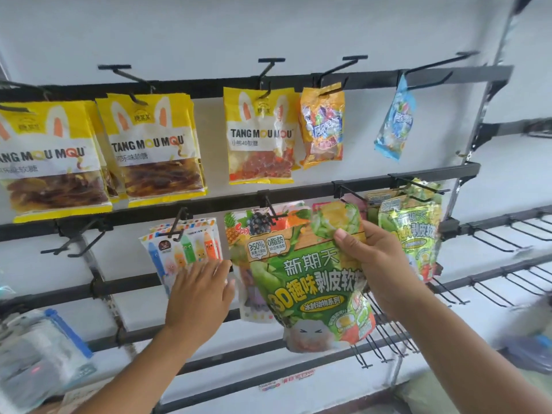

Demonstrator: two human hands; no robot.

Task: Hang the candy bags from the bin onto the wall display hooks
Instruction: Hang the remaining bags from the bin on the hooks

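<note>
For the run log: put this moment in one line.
right hand: grips green candy bag, tilted, at second-row hooks | left hand: open, touching crayon-print bags | hooked: cannot tell

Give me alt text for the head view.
The right hand grips a green candy bag by its top before a black wall rack of hooks. The open left hand touches a hanging crayon-print bag; yellow bags hang above.
</note>
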